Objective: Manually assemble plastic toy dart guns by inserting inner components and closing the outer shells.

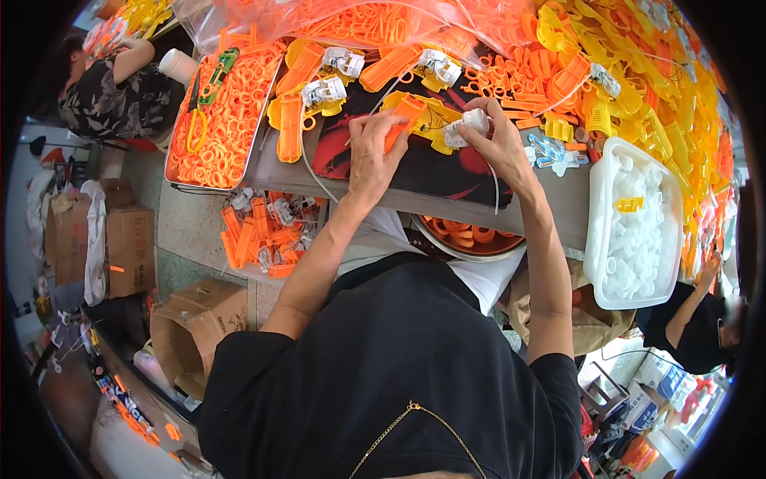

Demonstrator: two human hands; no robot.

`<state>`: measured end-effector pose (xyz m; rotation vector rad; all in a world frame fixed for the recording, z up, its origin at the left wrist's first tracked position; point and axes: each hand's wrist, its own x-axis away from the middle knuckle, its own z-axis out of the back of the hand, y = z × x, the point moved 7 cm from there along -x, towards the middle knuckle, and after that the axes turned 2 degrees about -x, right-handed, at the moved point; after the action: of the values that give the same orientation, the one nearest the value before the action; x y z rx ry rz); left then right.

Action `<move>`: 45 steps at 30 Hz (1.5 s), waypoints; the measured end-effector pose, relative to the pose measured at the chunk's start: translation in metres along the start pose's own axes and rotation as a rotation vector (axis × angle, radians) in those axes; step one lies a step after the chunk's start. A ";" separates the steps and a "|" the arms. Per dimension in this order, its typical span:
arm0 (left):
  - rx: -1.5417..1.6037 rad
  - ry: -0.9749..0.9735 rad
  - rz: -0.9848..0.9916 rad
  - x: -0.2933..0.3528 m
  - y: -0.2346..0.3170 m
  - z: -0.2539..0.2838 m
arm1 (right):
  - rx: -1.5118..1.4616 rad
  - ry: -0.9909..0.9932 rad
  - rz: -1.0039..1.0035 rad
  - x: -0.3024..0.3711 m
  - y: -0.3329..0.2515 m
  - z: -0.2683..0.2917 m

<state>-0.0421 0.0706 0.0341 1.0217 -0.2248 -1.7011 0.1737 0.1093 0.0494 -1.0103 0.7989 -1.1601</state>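
My left hand (375, 156) is closed on an orange plastic piece (408, 116) that joins a yellow plastic shell (437, 120). In my right hand (501, 148), thumb and fingers pinch a white mechanism unit (472, 122) at the shell's right end. A thin white strip (496, 185) hangs down below the right hand. Under both hands lies a black and red mat (447, 172). Similar orange and yellow pieces with white units, such as one unit (323, 92), lie just beyond on the left. Whether the pinched unit is seated in the shell is hard to see.
A tray of orange rings (209, 148) with green-handled cutters (217, 76) stands left. On the right are a white bin (597, 239) of translucent parts and heaped yellow parts (638, 104). A metal bowl (467, 239) sits below the table edge. Other people work at both sides.
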 end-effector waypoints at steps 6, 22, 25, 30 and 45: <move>-0.055 -0.013 -0.022 0.000 0.005 -0.001 | 0.301 -0.020 0.173 0.009 -0.020 0.001; -0.125 -0.023 -0.262 -0.025 0.045 0.015 | 0.090 0.173 -0.055 0.003 0.008 0.004; -0.253 -0.190 -0.504 -0.043 0.079 -0.014 | 0.200 0.199 -0.024 0.002 0.005 0.005; -0.091 -0.269 -0.546 -0.060 0.062 -0.026 | 0.126 0.166 -0.039 0.014 -0.009 0.001; 0.289 -0.393 -0.294 -0.049 0.011 -0.034 | 0.051 -0.001 -0.076 0.040 0.007 -0.016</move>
<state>-0.0079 0.1194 0.0445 0.9515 -0.6142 -2.1789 0.1709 0.0680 0.0374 -1.0064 0.7322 -1.2391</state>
